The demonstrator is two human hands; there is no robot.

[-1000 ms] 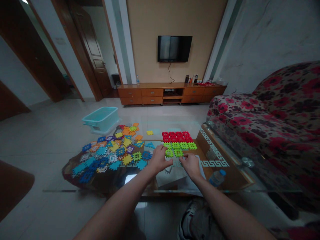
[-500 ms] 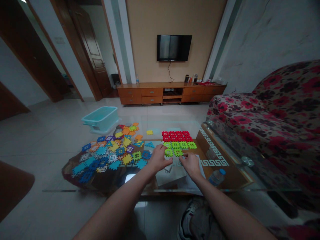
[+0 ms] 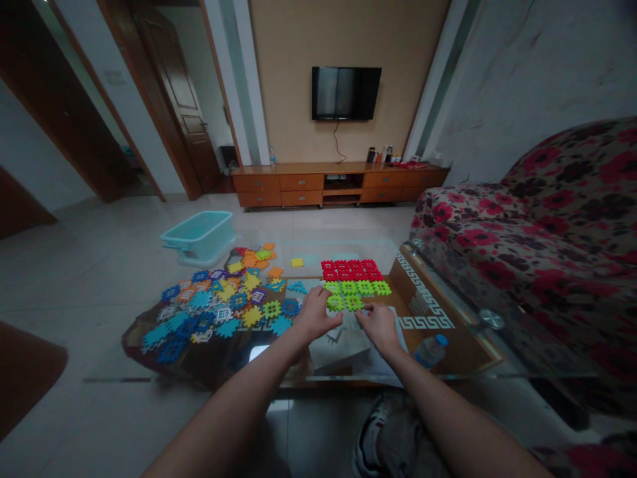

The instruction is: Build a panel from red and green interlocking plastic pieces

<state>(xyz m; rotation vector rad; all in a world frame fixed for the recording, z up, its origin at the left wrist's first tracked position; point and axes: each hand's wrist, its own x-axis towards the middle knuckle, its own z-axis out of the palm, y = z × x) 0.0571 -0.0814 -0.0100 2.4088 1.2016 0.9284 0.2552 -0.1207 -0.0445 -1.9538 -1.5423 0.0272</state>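
Note:
My left hand (image 3: 314,315) and my right hand (image 3: 379,325) reach over a glass coffee table (image 3: 438,372), with their fingers curled down. Both are nearest the lower edge of a block of lime-green interlocking plastic tiles (image 3: 351,293). Whether the fingers pinch a tile is too small to tell. Farther out lies a block of joined red tiles (image 3: 351,270). To the left of my left hand spreads a heap of loose multicoloured tiles (image 3: 223,302), in blue, orange, yellow and white.
A tissue box (image 3: 341,350) sits under my hands, and a plastic water bottle (image 3: 430,352) lies to the right. A floral sofa (image 3: 497,245) runs along the right side. A pale blue plastic basket (image 3: 198,236) stands on the tiled floor beyond the heap.
The whole view has drifted slightly, with the room sitting a little higher and farther left. Both hands stay in almost the same place by the green tiles, and no tile has visibly moved.

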